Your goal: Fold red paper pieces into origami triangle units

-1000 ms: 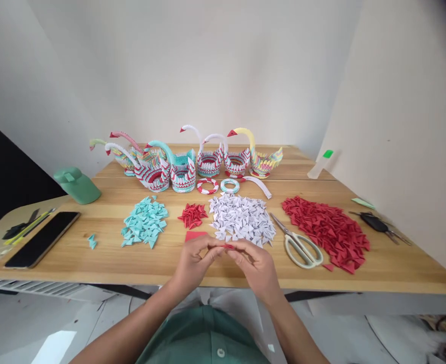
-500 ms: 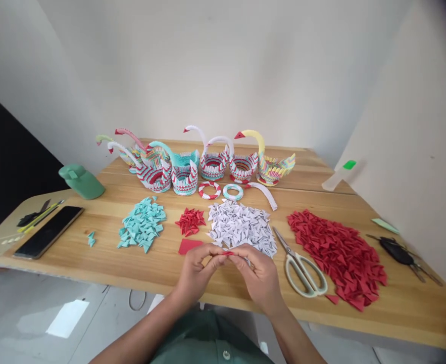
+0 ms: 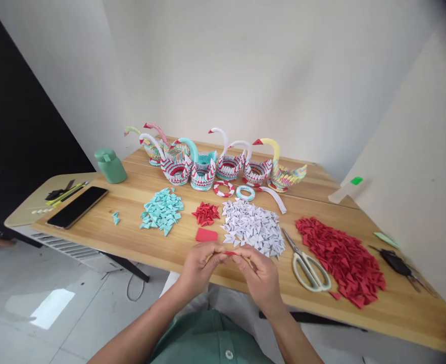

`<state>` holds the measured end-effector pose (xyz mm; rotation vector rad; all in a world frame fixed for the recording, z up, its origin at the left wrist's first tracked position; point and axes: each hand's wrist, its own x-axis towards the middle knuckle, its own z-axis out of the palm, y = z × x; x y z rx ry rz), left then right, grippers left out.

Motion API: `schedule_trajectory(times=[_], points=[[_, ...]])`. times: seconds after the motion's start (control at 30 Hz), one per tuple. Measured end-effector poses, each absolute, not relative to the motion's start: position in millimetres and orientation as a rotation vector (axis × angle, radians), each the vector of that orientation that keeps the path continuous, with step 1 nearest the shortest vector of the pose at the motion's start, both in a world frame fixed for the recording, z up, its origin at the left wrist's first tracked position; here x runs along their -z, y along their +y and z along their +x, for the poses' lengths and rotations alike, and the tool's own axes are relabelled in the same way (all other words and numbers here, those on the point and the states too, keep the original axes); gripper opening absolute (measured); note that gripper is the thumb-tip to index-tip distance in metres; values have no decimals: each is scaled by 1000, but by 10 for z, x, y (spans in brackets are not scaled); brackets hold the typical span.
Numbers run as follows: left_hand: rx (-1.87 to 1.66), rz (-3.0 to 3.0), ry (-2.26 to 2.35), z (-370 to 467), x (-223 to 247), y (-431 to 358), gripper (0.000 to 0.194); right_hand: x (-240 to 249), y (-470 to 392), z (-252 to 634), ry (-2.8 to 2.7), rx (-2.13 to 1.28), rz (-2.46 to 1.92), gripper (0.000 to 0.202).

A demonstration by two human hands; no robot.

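Note:
Between my fingertips, over the table's front edge, is a small strip of folded red paper (image 3: pixel 229 253). My left hand (image 3: pixel 202 265) pinches its left end, and my right hand (image 3: pixel 259 273) pinches the right end. Most of the paper is covered by the fingers. Just beyond my left hand lies a flat stack of red paper (image 3: pixel 206 235), with a small heap of red folded triangles (image 3: pixel 206 214) behind it. A pile of white folded pieces (image 3: pixel 253 227) spreads past my right hand. Scissors with pale handles (image 3: pixel 309 268) rest to its right.
Paper swans (image 3: pixel 203 174) stand along the back, with two paper rings (image 3: pixel 224 189) before them. Turquoise pieces (image 3: pixel 162 210), a phone (image 3: pixel 78 207) and a green bottle (image 3: pixel 111 166) are on the left. A large red pile (image 3: pixel 340 258) and keys (image 3: pixel 395 262) lie right.
The camera view has turned, so the table things appear shifted right and tilted. Both hands keep their pinch on the red paper, which now looks slightly thinner.

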<state>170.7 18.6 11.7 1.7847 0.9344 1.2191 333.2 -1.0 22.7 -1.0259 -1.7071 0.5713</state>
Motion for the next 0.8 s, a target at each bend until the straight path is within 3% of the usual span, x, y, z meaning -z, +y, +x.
schedule_trajectory(times=[0.47, 0.8], points=[[-1084, 1843, 821, 1464, -7, 468, 30, -143, 85, 3125, -1693, -454, -1055, 15], [-897, 881, 674, 1509, 30, 706, 27, 57, 361, 3091, -1658, -489, -1119, 15]])
